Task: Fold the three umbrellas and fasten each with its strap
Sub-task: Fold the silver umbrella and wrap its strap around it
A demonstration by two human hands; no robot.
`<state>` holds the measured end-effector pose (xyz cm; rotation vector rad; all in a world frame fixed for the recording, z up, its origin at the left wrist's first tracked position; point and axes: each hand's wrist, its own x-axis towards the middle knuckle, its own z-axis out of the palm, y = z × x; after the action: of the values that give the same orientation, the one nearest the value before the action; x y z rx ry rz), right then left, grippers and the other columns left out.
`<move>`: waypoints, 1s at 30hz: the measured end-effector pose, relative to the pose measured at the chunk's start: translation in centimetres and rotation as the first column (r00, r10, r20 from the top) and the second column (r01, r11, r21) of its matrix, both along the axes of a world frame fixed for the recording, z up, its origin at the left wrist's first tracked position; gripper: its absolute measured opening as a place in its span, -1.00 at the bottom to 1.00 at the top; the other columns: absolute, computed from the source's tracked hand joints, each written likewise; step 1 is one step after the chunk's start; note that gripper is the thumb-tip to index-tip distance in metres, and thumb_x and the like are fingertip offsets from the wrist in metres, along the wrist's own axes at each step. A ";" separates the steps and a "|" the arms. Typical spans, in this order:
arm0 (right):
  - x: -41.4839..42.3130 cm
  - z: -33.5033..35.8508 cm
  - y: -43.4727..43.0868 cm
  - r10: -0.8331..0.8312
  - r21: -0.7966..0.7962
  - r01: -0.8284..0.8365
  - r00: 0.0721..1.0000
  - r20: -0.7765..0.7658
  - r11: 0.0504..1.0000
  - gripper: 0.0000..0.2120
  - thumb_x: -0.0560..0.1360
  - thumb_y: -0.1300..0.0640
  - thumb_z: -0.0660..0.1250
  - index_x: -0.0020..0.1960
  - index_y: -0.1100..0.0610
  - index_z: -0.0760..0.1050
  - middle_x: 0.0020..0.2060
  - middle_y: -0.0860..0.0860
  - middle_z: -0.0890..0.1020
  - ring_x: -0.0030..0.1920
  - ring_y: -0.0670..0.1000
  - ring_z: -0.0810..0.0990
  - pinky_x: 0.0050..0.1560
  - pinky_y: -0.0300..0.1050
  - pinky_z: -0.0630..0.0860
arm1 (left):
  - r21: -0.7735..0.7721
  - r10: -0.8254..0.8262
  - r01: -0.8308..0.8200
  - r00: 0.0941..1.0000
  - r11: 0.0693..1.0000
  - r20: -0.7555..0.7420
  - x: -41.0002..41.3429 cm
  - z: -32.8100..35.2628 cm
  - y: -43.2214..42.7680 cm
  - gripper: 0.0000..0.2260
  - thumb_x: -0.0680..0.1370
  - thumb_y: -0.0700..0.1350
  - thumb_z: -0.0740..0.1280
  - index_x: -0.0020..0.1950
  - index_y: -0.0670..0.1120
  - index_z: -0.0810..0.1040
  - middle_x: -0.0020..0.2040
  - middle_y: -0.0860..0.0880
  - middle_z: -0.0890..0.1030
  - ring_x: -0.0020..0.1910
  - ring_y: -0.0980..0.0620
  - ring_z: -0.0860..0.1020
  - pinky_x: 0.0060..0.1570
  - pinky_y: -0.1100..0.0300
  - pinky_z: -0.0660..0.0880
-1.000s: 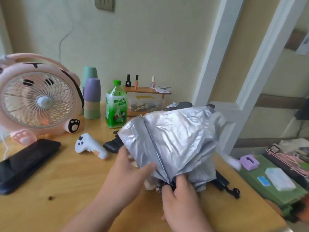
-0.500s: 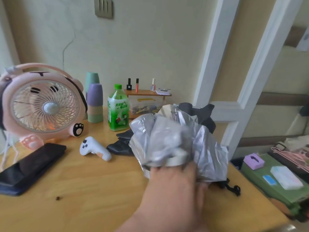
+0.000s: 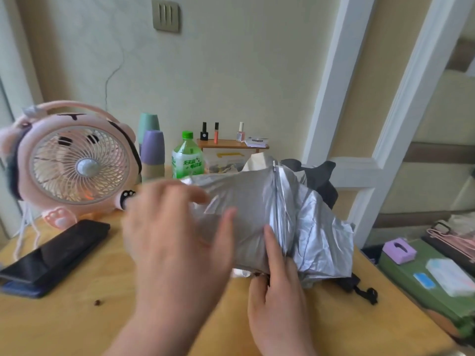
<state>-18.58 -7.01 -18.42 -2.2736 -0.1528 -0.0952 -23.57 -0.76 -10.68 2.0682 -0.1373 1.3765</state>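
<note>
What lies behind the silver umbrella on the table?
Dark fabric rises behind the silver umbrella, and a clear box under a small wooden shelf shows further left. The canopy hides their lower parts, so what the dark fabric belongs to cannot be told.

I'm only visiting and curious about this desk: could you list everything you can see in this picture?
silver umbrella: one, silver, half gathered, table centre
black umbrella fabric: count unclear, black, behind the silver one
fan: one, pink, table left
cups: at least three, green, purple, beige, right of fan
bottle: one, green, beside cups
nail polish bottles: three, black, orange, pale, on small wooden shelf
flat device: one, black, table front left
tissue box: one, purple, on green box, right
table: one, light wood
left hand: blurred, fingers spread over the canopy
right hand: grips umbrella's lower end, forefinger on canopy
</note>
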 end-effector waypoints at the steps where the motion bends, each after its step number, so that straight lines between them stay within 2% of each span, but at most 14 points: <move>1: -0.4 2.0 -7.4 -0.059 -0.048 0.062 0.996 0.061 0.997 -0.17 0.65 0.16 0.14 0.38 -0.58 -0.34 0.14 -0.22 0.21 -0.07 -0.13 0.38 -0.10 -0.31 0.37 | -0.032 0.033 -0.034 0.999 0.999 -0.011 -0.2 1.1 1.3 -0.52 0.35 0.11 0.52 0.16 -0.03 0.46 0.20 -0.13 0.49 0.24 -0.15 0.41 0.26 -0.06 0.30; 2: -2.6 0.7 -10.1 -0.155 0.076 0.142 0.961 0.227 0.987 -0.16 0.65 0.16 0.14 0.37 -0.59 -0.34 0.12 -0.21 0.22 -0.12 -0.12 0.37 -0.11 -0.30 0.39 | -0.036 0.028 -0.032 0.991 0.999 -0.127 -0.2 2.3 2.5 -0.38 0.29 0.18 0.53 0.27 0.05 0.40 0.33 -0.10 0.44 0.35 -0.13 0.37 0.34 -0.10 0.28; 3: -3.9 -0.8 -9.0 -0.099 0.051 0.090 0.972 0.214 0.995 -0.15 0.65 0.16 0.15 0.36 -0.61 -0.35 0.12 -0.20 0.23 -0.16 -0.11 0.37 -0.13 -0.30 0.40 | -0.029 -0.005 -0.003 0.953 1.000 -0.303 -0.3 3.2 3.3 -0.28 0.25 0.29 0.54 0.32 0.16 0.37 0.39 -0.03 0.42 0.40 -0.10 0.36 0.37 -0.11 0.31; 5: -3.9 -0.3 -7.8 -0.090 -0.107 0.122 0.960 0.267 0.987 -0.09 0.63 0.16 0.17 0.35 -0.67 -0.36 0.11 -0.19 0.29 -0.21 -0.13 0.41 -0.21 -0.29 0.43 | -0.121 -0.186 0.142 0.791 0.982 -0.583 -0.7 4.6 3.8 -0.40 0.24 0.36 0.57 0.22 0.27 0.50 0.21 0.15 0.61 0.18 0.07 0.58 0.16 0.00 0.54; 7: -4.2 -0.5 -6.8 -0.146 -0.052 0.169 0.943 0.299 0.984 -0.06 0.59 0.19 0.20 0.38 -0.66 -0.33 0.08 -0.18 0.34 -0.24 -0.17 0.42 -0.27 -0.32 0.44 | -0.219 -0.303 0.216 0.779 0.951 -0.548 -0.3 4.3 4.2 -0.78 0.38 0.16 0.54 -0.01 0.19 0.66 -0.17 0.10 0.72 -0.21 0.04 0.67 -0.18 -0.01 0.62; 9: -3.8 -1.4 -7.7 -0.146 -0.002 0.155 0.931 0.336 0.988 -0.06 0.59 0.21 0.23 0.41 -0.65 -0.28 0.10 -0.24 0.33 -0.15 -0.26 0.46 -0.21 -0.35 0.47 | -0.410 -0.398 0.237 0.839 0.881 -0.370 0.4 3.8 4.8 -0.93 0.48 -0.02 0.52 -0.15 0.05 0.66 -0.34 -0.02 0.68 -0.36 -0.11 0.62 -0.32 0.00 0.56; 10: -3.7 -1.5 -8.0 -0.161 0.074 0.146 0.943 0.292 0.987 -0.06 0.60 0.21 0.22 0.39 -0.68 -0.26 0.12 -0.29 0.33 -0.06 -0.36 0.46 -0.12 -0.40 0.48 | -0.596 -0.518 0.293 0.820 0.747 -0.245 0.8 3.3 5.3 -0.89 0.47 -0.11 0.51 -0.21 -0.02 0.60 -0.37 -0.03 0.64 -0.41 -0.10 0.56 -0.35 0.05 0.51; 12: -4.3 -0.5 -7.6 -0.165 0.130 0.134 0.951 0.263 0.982 -0.08 0.63 0.23 0.21 0.34 -0.74 -0.18 0.16 -0.45 0.33 0.07 -0.40 0.46 0.03 -0.45 0.48 | -0.869 -0.736 0.403 0.673 0.287 0.070 1.6 2.2 5.4 -0.81 0.41 -0.24 0.44 -0.23 -0.03 0.46 -0.36 -0.04 0.56 -0.42 0.00 0.53 -0.42 0.17 0.50; 13: -4.3 -0.3 -7.7 -0.164 0.189 0.122 0.959 0.230 0.975 -0.11 0.63 0.23 0.20 0.34 -0.75 -0.12 0.19 -0.52 0.33 0.12 -0.32 0.52 0.12 -0.35 0.53 | -0.906 -0.763 0.400 0.627 0.139 0.160 1.9 1.5 5.2 -0.81 0.43 -0.28 0.39 -0.20 -0.03 0.44 -0.33 -0.05 0.57 -0.41 0.03 0.55 -0.45 0.19 0.53; 14: -4.3 -0.1 -7.8 -0.174 0.242 0.121 0.962 0.209 0.963 -0.13 0.63 0.23 0.20 0.35 -0.74 -0.06 0.20 -0.54 0.35 0.16 -0.13 0.59 0.15 -0.11 0.62 | -0.925 -0.765 0.365 0.625 0.109 0.156 2.2 0.6 5.1 -0.82 0.49 -0.31 0.36 -0.14 -0.04 0.47 -0.27 -0.08 0.60 -0.38 0.02 0.58 -0.44 0.17 0.57; 16: -4.0 -0.6 -8.1 -0.168 0.241 0.120 0.967 0.190 0.963 -0.16 0.63 0.24 0.19 0.38 -0.71 -0.01 0.17 -0.56 0.39 0.11 0.10 0.64 0.08 0.12 0.65 | -0.941 -0.753 0.299 0.653 0.159 0.081 2.8 -0.9 4.8 -0.84 0.61 -0.30 0.29 0.03 -0.05 0.55 -0.19 -0.14 0.67 -0.33 -0.03 0.62 -0.38 0.10 0.62; 19: -3.9 -1.1 -9.0 -0.157 0.294 0.113 0.979 0.131 0.949 -0.17 0.63 0.28 0.19 0.37 -0.69 0.09 0.08 -0.18 0.51 -0.02 0.06 0.60 0.12 0.25 0.64 | -0.905 -0.671 0.276 0.741 0.324 -0.014 3.4 -1.9 5.0 -0.90 0.65 -0.20 0.31 -0.02 -0.07 0.59 -0.24 -0.15 0.64 -0.39 -0.03 0.60 -0.45 0.14 0.58; 23: -4.7 -0.7 -9.7 -0.088 0.513 0.052 0.995 0.046 0.857 -0.15 0.66 0.40 0.12 0.30 -0.66 0.30 -0.28 0.04 0.55 -0.38 0.05 0.51 -0.24 0.04 0.53 | -0.810 -0.564 0.247 0.817 0.532 -0.121 4.2 -2.7 4.8 -0.97 0.62 -0.18 0.37 0.02 -0.06 0.55 -0.31 -0.09 0.67 -0.45 0.07 0.58 -0.51 0.26 0.49; 30: -5.7 1.3 -11.0 0.012 0.943 0.021 1.000 -0.027 0.333 -0.36 0.58 0.37 0.09 0.28 -0.31 0.59 -0.40 0.23 0.37 -0.50 0.03 0.21 -0.56 -0.29 0.10 | -0.658 -0.528 0.221 0.789 0.720 -0.313 6.3 -6.1 3.3 -0.77 0.67 -0.11 0.29 -0.02 0.25 0.46 -0.25 -0.03 0.68 -0.38 -0.04 0.55 -0.34 0.06 0.43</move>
<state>-24.30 -18.00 -17.14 -1.0465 -0.0404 -0.1140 -17.26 2.58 -16.75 1.6404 0.0684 0.5042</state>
